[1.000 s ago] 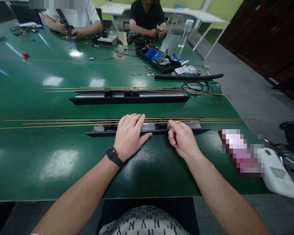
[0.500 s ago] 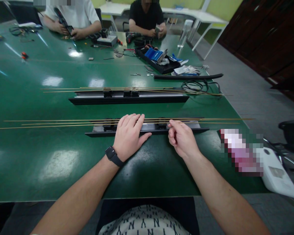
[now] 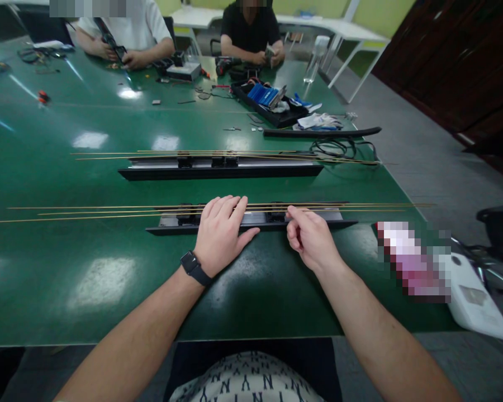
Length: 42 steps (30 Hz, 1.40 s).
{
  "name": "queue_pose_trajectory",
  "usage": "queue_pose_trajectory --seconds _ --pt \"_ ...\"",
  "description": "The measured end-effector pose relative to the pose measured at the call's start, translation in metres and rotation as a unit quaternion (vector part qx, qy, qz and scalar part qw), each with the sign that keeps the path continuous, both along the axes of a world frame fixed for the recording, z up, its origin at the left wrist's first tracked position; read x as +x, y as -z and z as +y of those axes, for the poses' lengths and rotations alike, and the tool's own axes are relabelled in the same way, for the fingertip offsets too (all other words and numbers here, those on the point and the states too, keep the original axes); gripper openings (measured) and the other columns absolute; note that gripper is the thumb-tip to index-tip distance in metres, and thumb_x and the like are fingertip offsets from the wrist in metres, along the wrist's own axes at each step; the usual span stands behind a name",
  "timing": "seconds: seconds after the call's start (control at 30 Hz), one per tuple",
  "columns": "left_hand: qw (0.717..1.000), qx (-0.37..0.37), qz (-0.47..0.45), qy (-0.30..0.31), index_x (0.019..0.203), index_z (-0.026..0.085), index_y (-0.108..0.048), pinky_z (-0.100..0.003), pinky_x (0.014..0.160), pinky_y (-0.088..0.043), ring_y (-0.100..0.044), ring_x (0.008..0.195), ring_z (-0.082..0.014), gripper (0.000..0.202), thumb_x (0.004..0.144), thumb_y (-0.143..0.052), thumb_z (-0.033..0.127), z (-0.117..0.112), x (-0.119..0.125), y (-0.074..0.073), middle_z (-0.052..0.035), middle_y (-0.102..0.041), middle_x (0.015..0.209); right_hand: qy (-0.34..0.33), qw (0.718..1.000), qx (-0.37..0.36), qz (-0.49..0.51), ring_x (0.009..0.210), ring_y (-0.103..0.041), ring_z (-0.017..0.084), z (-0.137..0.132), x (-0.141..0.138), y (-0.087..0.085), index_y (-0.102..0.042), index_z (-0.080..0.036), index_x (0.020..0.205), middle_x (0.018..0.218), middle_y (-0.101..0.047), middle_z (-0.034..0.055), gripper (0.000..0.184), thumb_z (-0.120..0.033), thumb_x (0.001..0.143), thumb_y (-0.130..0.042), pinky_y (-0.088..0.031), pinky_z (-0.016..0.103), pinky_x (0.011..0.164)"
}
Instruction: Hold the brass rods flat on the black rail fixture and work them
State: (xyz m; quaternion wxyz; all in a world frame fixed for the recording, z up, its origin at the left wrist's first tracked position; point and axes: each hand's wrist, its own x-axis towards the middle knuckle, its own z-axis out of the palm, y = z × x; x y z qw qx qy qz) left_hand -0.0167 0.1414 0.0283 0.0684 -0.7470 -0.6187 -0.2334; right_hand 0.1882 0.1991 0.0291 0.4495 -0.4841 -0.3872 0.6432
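Note:
My left hand [image 3: 221, 226] lies palm down across a long black-and-silver channel piece [image 3: 255, 216], fingers stretched out over the thin brass-coloured rods [image 3: 96, 208] along its top. A dark watch sits on that wrist. Further right, my right hand [image 3: 311, 234] has its fingers curled in, with the index fingertip at the rods. Whether a rod is held between those fingers is hidden. Black blocks [image 3: 276, 211] sit inside the channel under the rods. The rods reach well past both ends of the piece.
A second channel piece [image 3: 222, 172] with rods lies behind. Beyond are a black strip [image 3: 322, 133], a coiled cable [image 3: 335, 147], gloves [image 3: 321, 121] and a tool tray [image 3: 276, 114]. A white device [image 3: 478, 296] lies at right. Two people sit across, one holding a dark tool [image 3: 109, 39].
My right hand has shifted very slightly left along the rods. My left hand stays in place on the channel piece.

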Motion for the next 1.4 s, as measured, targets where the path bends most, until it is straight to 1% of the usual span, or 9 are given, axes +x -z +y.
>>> queue_pose_trajectory --seconds 0.37,0.53,0.67,0.9,1.17,1.4 --pt "1.0 0.0 0.009 0.003 0.144 0.012 -0.054 -0.05 0.12 -0.034 -0.055 0.132 -0.0325 0.062 0.094 -0.064 0.049 0.0 0.0002 -0.0014 -0.0159 -0.063 0.138 0.023 1.0 -0.008 0.014 0.029 -0.036 0.007 0.0001 -0.0007 -0.0006 -0.063 -0.018 0.081 0.043 -0.052 -0.006 0.027 -0.039 0.083 -0.078 -0.021 0.017 0.028" --pt "1.0 0.001 0.0 0.005 0.144 0.015 -0.053 -0.051 0.119 -0.035 -0.055 0.132 -0.033 0.061 0.094 -0.064 0.048 -0.0001 0.0002 -0.0005 -0.0156 -0.064 0.137 0.033 0.999 -0.007 0.014 0.028 -0.036 0.007 -0.0003 -0.001 -0.0006 -0.062 -0.018 0.08 0.043 -0.051 -0.0061 0.027 -0.039 0.083 -0.078 -0.02 0.017 0.027" --pt "1.0 -0.002 0.0 0.006 0.144 0.014 -0.053 -0.051 0.119 -0.035 -0.055 0.132 -0.0329 0.063 0.093 -0.065 0.049 0.0001 0.0002 -0.0009 -0.0156 -0.063 0.138 0.031 0.999 -0.002 0.016 0.028 -0.036 0.007 0.0002 0.0 0.0013 -0.062 -0.018 0.08 0.043 -0.051 -0.0064 0.028 -0.04 0.082 -0.079 -0.021 0.017 0.027" --pt "1.0 -0.003 -0.001 0.005 0.144 0.014 -0.054 -0.051 0.119 -0.035 -0.055 0.132 -0.0333 0.063 0.094 -0.064 0.049 0.0002 0.0006 -0.0017 -0.0159 -0.064 0.137 0.014 1.0 0.007 -0.002 0.027 -0.037 0.007 0.001 0.0005 0.0031 -0.063 -0.017 0.081 0.042 -0.053 -0.0049 0.032 -0.046 0.084 -0.077 -0.02 0.017 0.027" --pt "1.0 -0.001 0.003 0.003 0.144 0.014 -0.054 -0.05 0.119 -0.034 -0.055 0.132 -0.0325 0.062 0.094 -0.063 0.049 -0.0002 0.001 -0.0018 -0.0159 -0.064 0.138 0.0 1.0 0.004 0.001 0.028 -0.036 0.007 0.0003 0.0006 0.0004 -0.062 -0.019 0.081 0.042 -0.053 -0.0057 0.029 -0.042 0.082 -0.079 -0.02 0.017 0.028" --pt "1.0 -0.001 -0.005 0.006 0.145 0.016 -0.053 -0.052 0.119 -0.035 -0.055 0.133 -0.0335 0.061 0.094 -0.063 0.048 -0.0003 0.0004 -0.0011 -0.0162 -0.064 0.137 0.014 1.0 -0.005 0.013 0.028 -0.036 0.006 0.0 -0.0001 -0.0019 -0.061 -0.019 0.081 0.043 -0.051 -0.0065 0.029 -0.041 0.08 -0.08 -0.02 0.017 0.028"
